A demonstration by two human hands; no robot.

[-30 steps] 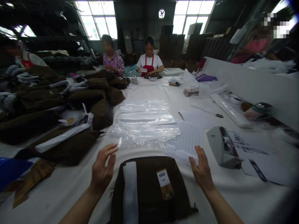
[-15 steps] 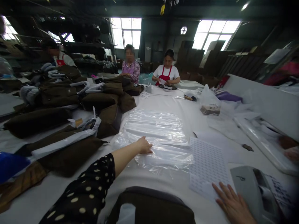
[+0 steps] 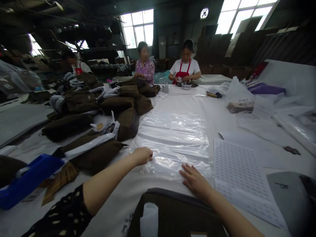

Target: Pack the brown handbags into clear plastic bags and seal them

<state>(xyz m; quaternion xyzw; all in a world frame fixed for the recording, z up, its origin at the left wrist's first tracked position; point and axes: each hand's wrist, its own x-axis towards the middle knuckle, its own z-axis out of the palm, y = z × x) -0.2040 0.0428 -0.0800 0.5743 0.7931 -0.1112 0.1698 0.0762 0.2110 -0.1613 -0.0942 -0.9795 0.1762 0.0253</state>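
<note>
A stack of clear plastic bags (image 3: 175, 131) lies flat on the white table in front of me. My left hand (image 3: 143, 155) is on its near left part, fingers curled closed on the film of a plastic bag; the fingertips are partly hidden. To the right, my right hand (image 3: 194, 179) rests open on the near edge of the stack, fingers spread. Directly below, close to my body, lies a dark brown fabric bag (image 3: 177, 214) with a white paper piece (image 3: 149, 219) on it.
Several dark brown bags (image 3: 116, 105) with wrapped handles are heaped at left, near a blue tape dispenser (image 3: 32, 179). On the right are a printed label sheet (image 3: 237, 168) and a grey machine (image 3: 286, 194). Co-workers (image 3: 185, 65) sit across the table.
My right hand has moved left from beside the label sheet onto the plastic bags. My left hand has drawn back leftward and its fingers have curled in. The camera view has shifted.
</note>
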